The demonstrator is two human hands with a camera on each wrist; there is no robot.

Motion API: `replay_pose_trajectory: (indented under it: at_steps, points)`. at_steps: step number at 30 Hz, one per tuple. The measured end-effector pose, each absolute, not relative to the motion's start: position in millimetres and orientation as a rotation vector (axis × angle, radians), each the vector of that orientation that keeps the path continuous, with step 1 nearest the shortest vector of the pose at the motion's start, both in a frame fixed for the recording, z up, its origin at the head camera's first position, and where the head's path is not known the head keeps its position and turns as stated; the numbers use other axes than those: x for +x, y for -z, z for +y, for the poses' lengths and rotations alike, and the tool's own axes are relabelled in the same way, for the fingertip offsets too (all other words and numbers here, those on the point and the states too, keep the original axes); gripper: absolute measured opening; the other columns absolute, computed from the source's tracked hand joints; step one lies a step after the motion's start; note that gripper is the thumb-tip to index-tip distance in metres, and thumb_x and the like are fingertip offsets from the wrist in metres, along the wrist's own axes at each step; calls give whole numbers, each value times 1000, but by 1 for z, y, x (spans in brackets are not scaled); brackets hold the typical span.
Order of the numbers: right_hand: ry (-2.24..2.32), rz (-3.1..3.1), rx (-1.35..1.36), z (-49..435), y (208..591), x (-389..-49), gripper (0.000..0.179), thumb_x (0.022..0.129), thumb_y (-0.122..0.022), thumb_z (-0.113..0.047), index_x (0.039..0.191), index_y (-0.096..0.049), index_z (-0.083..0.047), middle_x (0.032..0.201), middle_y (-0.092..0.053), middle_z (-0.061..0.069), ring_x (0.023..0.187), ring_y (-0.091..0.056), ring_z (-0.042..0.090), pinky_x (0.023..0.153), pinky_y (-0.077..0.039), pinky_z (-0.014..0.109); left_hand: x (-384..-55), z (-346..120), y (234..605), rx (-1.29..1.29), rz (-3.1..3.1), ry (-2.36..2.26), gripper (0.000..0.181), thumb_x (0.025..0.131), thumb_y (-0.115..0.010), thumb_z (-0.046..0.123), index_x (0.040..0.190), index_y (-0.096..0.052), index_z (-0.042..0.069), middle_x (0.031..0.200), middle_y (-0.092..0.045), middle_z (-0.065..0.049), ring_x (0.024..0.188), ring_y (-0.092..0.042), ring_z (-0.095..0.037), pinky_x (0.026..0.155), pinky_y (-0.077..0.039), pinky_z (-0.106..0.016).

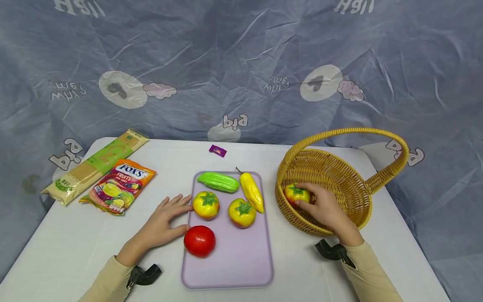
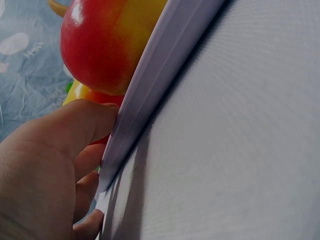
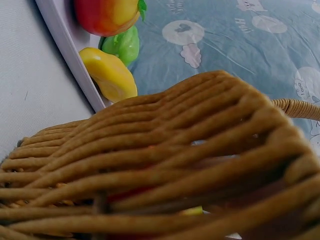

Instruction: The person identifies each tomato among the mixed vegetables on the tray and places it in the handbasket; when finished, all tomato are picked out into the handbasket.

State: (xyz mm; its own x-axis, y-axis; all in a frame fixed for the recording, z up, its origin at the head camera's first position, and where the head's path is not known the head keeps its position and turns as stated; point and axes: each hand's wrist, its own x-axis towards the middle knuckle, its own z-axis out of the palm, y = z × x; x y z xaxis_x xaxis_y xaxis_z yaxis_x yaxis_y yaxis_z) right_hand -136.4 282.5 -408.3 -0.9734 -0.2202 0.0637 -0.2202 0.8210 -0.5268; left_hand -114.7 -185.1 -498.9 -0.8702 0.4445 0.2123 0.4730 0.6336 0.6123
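Observation:
My right hand [image 1: 324, 205] reaches into the wicker basket [image 1: 328, 161] and grips a yellow-and-red tomato [image 1: 291, 193] with a green leafy top, close to the basket's left inner wall. In the right wrist view the woven side [image 3: 150, 145] hides most of that hand and its tomato. My left hand [image 1: 164, 222], fingers spread, rests at the left rim of the lilac tray [image 1: 234, 264]. In the left wrist view its thumb [image 2: 97, 117] touches the rim. Nearest to it on the tray are a red tomato [image 1: 200, 242] and a yellow-red tomato [image 1: 206, 205].
Another yellow-red tomato [image 1: 241, 214], a green cucumber-like vegetable [image 1: 218, 182] and a yellow pepper [image 1: 251, 193] lie on the tray. A purple-wrapped candy [image 1: 217, 151] lies behind it. At left are a candy bag [image 1: 120, 184] and a long noodle-like packet [image 1: 98, 165]. The basket handle [image 1: 351, 131] arches high.

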Motion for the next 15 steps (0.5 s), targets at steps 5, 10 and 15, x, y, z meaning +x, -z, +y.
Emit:
replay_pose_trajectory:
  at_steps: [5,10,15]
  points:
    - [856,3005,-372,282,408,-136,42,90,-75,-7,130,-64,-5,128,-67,24,104,-66,35,80,-55,42,-115,-185,499,-793,-2799,1075,49,83,-79,27,130,-69,16,154,-54,-11,145,-43,-44,118,-21,-74]
    - [850,2958,-430,281,408,-135,42,94,-66,-2,135,-57,-4,133,-62,26,115,-63,41,91,-54,53,-115,-185,499,-789,-2800,1074,49,83,-78,28,130,-69,16,154,-54,-10,145,-43,-44,118,-21,-74]
    - [889,2901,-424,279,409,-135,43,96,-64,-1,137,-53,-6,133,-62,27,116,-64,41,93,-56,55,-115,-186,500,-790,-2792,1080,48,83,-79,28,129,-70,17,153,-54,-11,145,-44,-44,117,-21,-75]
